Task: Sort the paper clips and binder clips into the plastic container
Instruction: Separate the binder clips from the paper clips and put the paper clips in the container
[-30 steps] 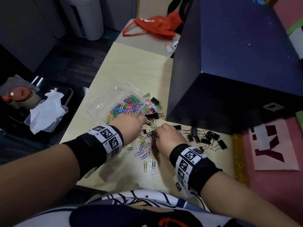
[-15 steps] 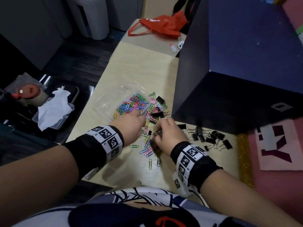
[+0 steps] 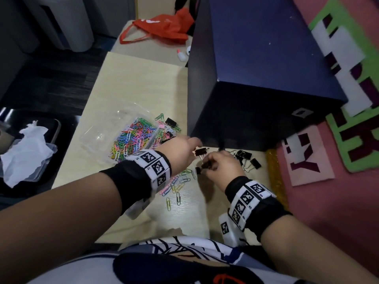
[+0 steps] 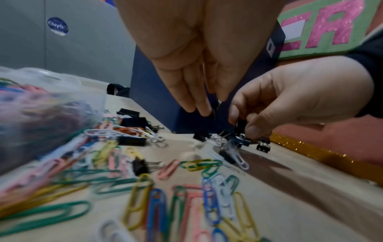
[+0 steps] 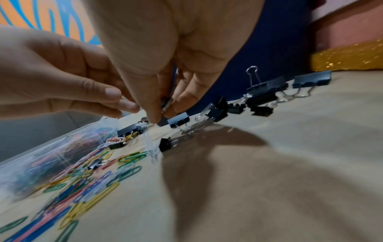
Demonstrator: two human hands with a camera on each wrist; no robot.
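A clear plastic container (image 3: 98, 138) on the wooden table holds a heap of coloured paper clips (image 3: 133, 136). More paper clips (image 3: 176, 187) lie loose in front of it, under my wrists. My left hand (image 3: 196, 148) pinches a black binder clip (image 3: 200, 152) at its fingertips, just above the table. Close beside it, my right hand (image 3: 209, 162) pinches another small black binder clip (image 3: 205, 166); the right wrist view shows this clip (image 5: 165, 101) between thumb and fingers. Several black binder clips (image 3: 244, 155) lie right of my right hand, and a few more (image 3: 171, 121) lie behind the container.
A large dark blue box (image 3: 256, 78) stands on the table right behind the hands. A gold glitter strip (image 3: 274, 177) and pink lettered boards (image 3: 307, 156) lie to the right. A red bag (image 3: 164, 27) lies at the far end. Left of the table is a tray with white tissue (image 3: 24, 154).
Both hands have moved right, from over the loose paper clips to the front of the blue box. Each now pinches a black binder clip.
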